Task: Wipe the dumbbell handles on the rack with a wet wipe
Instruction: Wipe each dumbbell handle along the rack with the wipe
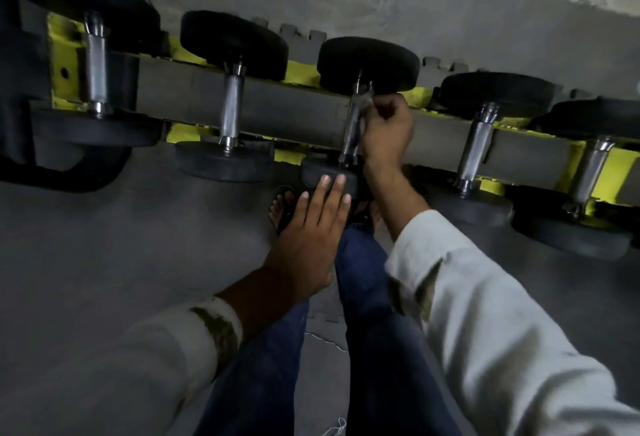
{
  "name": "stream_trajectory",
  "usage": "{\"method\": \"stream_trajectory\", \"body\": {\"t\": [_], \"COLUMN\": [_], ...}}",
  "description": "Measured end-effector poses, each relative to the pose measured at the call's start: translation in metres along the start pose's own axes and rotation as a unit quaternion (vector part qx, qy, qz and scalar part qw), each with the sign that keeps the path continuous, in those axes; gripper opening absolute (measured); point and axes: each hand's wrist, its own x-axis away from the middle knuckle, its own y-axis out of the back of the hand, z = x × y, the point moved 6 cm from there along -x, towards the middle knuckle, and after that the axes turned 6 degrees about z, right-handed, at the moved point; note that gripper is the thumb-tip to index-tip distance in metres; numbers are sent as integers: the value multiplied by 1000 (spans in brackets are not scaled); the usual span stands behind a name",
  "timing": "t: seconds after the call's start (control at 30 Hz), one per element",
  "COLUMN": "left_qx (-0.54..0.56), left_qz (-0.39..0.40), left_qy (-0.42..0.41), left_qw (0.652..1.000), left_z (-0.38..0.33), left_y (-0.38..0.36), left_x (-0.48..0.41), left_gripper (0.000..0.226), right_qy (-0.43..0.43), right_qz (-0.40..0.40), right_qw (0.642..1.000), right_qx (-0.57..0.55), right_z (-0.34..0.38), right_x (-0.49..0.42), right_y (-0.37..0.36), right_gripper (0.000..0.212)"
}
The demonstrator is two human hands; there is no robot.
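Head view: your right hand (pixel 386 130) is curled round the middle dumbbell handle (pixel 350 130). The wet wipe (pixel 365 99) is bunched under the fingers at the far-plate end. Your left hand (pixel 311 238) is flat with fingers straight, tips resting on that dumbbell's near plate (pixel 329 179), probably to steady it. The rack (pixel 294 113) runs across the frame. The left neighbour handle (pixel 232 106) and right neighbour handle (pixel 478 144) are bare.

My read: you're mid-wipe on this handle. Next, drag the wipe down the knurl to the near plate, twist round the bar, then step sideways. Can't tell which neighbours are done.
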Motion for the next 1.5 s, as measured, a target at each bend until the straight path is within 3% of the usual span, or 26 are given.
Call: {"method": "stream_trajectory", "body": {"t": [0.07, 0.1, 0.2, 0.23, 0.3, 0.37, 0.43, 0.47, 0.5, 0.6, 0.63, 0.73, 0.77, 0.8, 0.83, 0.97, 1.07, 1.13, 1.33, 1.43, 1.5], "left_qx": [1, -1, -12, -15, -19, -20, -21, -23, -26, -22, -18, -13, -10, -9, -8, -10, -26, -25, -32, -25, -25], "left_qz": [-15, -22, -20, -24, -31, -30, -29, -28, -28, -30, -31, -21, -18, -21, -26, -68, -96, -101, -88, -70, -62], "left_qy": [1, 1, -6, -7, -7, -8, -6, -5, -5, -5, -4, -2, -3, -3, -4, -19, -34, -48, -48, -39, -32], "left_qw": [1000, 1000, 1000, 1000, 999, 999, 999, 999, 999, 999, 999, 1000, 1000, 1000, 1000, 997, 994, 993, 994, 997, 997], "left_z": [2, 3, 2, 2, 2, 3, 4, 4, 3, 4, 4, 4, 4, 3, 3, 7, 13, 15, 13, 10, 7], "left_y": [0, 0, 1, 2, 4, 3, 4, 4, 4, 3, 3, 1, 1, 1, 1, 7, 8, 6, -4, -3, -3], "left_x": [0, 1, 1, 2, 4, 4, 5, 5, 5, 5, 4, 3, 3, 3, 3, 6, 4, 1, -3, -3, -1], "left_gripper": [103, 102, 101, 100, 99, 100, 105, 107, 109, 109, 110, 114, 113, 113, 111, 96, 89, 86, 93, 97, 99], "right_qy": [181, 274, 439, 450, 433, 416, 389, 386, 390, 397, 410, 439, 450, 449, 440, 248, 135, 90, -98, -148, -159], "right_qz": [63, 113, 196, 189, 190, 291, 441, 471, 460, 339, 330, 424, 435, 417, 379, 236, 140, 106, 103, 261, 340], "right_qw": [967, 924, 729, 686, 664, 638, 571, 542, 541, 621, 624, 540, 536, 560, 608, 865, 949, 963, 980, 944, 911], "right_qx": [166, 242, 487, 540, 578, 579, 572, 578, 587, 585, 577, 579, 567, 557, 542, 366, 248, 229, 136, 134, 170], "right_z": [22, 30, 49, 50, 52, 42, 31, 33, 41, 62, 60, 45, 43, 46, 47, 33, 19, 14, 8, 7, -4], "right_x": [14, 20, 26, 19, 10, 20, 40, 42, 36, 9, 12, 47, 49, 44, 35, 27, 39, 38, -38, -18, 11], "right_y": [0, -5, -18, -18, -12, -18, -27, -28, -28, -19, -16, -20, -19, -18, -15, 5, 12, 14, -9, -10, 0], "right_gripper": [8, 12, 23, 28, 35, 36, 36, 37, 37, 41, 42, 31, 28, 25, 23, 24, 18, 14, 16, 26, 21]}}
